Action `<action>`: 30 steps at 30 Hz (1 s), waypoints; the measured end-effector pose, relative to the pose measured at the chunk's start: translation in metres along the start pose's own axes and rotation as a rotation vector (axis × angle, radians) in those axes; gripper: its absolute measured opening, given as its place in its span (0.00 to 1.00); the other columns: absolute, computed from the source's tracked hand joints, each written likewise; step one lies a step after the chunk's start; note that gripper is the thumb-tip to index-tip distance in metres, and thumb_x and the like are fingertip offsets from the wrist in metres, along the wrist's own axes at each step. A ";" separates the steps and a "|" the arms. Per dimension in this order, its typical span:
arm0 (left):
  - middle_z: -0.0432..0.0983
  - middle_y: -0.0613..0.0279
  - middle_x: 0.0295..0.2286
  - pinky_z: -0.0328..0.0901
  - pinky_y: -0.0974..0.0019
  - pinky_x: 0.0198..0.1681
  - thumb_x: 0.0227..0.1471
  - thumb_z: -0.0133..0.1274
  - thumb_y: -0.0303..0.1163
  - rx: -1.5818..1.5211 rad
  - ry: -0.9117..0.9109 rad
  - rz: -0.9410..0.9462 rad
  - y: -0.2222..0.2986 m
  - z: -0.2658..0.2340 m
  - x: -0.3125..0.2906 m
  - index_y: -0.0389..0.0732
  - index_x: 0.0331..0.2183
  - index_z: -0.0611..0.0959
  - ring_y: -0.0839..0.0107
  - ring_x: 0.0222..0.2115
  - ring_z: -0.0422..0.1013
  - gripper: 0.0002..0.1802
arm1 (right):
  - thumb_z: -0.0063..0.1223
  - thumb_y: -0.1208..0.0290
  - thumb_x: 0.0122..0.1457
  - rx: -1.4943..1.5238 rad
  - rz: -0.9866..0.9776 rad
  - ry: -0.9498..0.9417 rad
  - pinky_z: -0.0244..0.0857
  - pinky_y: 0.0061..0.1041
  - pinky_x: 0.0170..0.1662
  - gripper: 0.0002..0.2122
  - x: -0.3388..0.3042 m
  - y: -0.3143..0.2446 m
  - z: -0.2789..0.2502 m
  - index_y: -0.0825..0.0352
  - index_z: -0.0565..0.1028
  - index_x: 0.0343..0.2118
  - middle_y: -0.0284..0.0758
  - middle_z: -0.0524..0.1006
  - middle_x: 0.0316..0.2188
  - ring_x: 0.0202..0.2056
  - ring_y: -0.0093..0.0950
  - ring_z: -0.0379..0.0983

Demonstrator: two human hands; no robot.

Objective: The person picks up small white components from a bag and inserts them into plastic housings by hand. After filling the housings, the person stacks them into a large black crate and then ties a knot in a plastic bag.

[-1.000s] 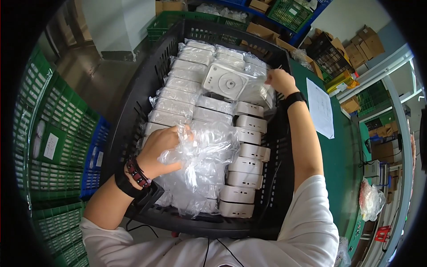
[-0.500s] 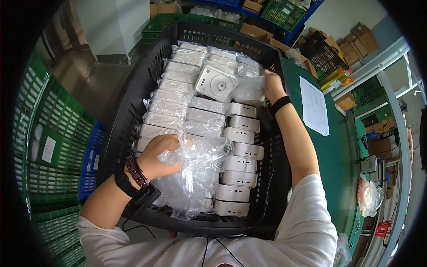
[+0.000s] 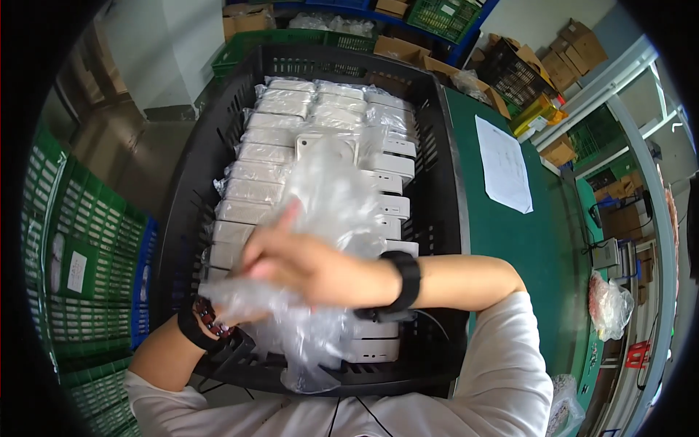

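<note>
My right hand (image 3: 313, 273), smeared by motion, reaches across to the left over my left hand (image 3: 244, 313). The left hand lies low among crumpled clear plastic bags (image 3: 313, 349) and seems to grip them; its fingers are mostly covered. More blurred clear film (image 3: 331, 197) spreads just beyond the right hand, and whether that hand holds it cannot be made out. Under the hands is a black crate (image 3: 164, 262) packed with rows of white box-shaped devices. Those on the left, such as one bagged device (image 3: 251, 191), are wrapped; a bare device (image 3: 375, 351) stands in the right column.
A green table (image 3: 502, 284) with a white paper sheet (image 3: 504, 164) adjoins the crate's right side. Green crates (image 3: 95, 269) are stacked at the left. Cardboard boxes (image 3: 400, 49) and a black basket (image 3: 510, 73) stand at the back.
My right hand has swung from the far right of the crate to my left hand. One device lying face up is now largely covered by film. The view has shifted slightly.
</note>
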State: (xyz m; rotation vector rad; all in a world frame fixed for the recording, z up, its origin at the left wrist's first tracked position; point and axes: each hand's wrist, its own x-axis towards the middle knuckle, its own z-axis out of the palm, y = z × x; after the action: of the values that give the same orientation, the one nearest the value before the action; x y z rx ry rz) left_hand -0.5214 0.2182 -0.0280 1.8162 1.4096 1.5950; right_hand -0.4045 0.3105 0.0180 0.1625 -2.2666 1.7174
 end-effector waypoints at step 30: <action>0.74 0.54 0.24 0.64 0.58 0.27 0.30 0.60 0.33 0.198 -0.480 -0.203 -0.025 -0.028 -0.025 0.40 0.43 0.74 0.52 0.25 0.71 0.31 | 0.59 0.58 0.43 -1.464 0.975 -0.007 0.65 0.36 0.46 0.23 0.031 0.197 -0.268 0.60 0.72 0.44 0.43 0.73 0.42 0.45 0.43 0.69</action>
State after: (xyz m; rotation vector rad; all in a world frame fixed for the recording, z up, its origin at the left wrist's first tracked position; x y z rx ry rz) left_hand -0.5542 0.1994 -0.0517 1.9214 1.4931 0.8678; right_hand -0.4419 0.6246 -0.0887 -1.3432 -3.1138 -0.2127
